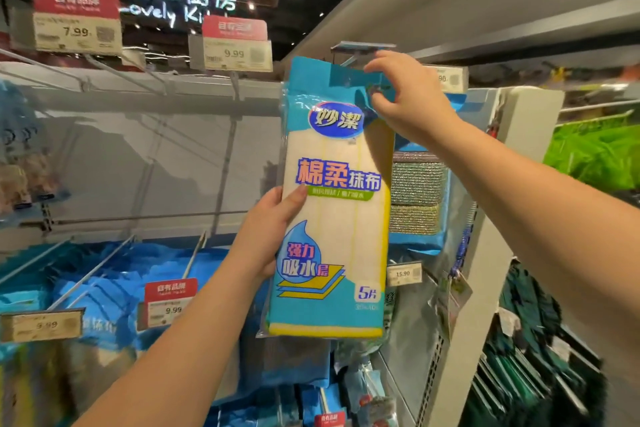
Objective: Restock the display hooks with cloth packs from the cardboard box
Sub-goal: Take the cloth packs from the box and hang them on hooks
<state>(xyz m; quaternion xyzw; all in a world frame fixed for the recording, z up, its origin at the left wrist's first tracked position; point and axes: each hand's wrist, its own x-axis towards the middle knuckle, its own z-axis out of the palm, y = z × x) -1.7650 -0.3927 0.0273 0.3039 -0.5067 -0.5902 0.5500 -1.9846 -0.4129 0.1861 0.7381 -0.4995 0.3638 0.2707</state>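
Shop aisle, grey backboard [145, 156] with display hooks [114, 76]. One cloth pack [334, 204], upright, centre: left hand [268, 232] grips its left edge, right hand [412, 97] pinches its top at a hook. Five price tags [237, 45] legible. Scourer packs [417, 198]: one, right.

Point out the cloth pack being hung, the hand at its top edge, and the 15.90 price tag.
cloth pack [334, 204]: head view, on the pale middle of its front.
right hand [412, 104]: head view, on the back of the hand.
15.90 price tag [403, 273]: head view, on the printed price.
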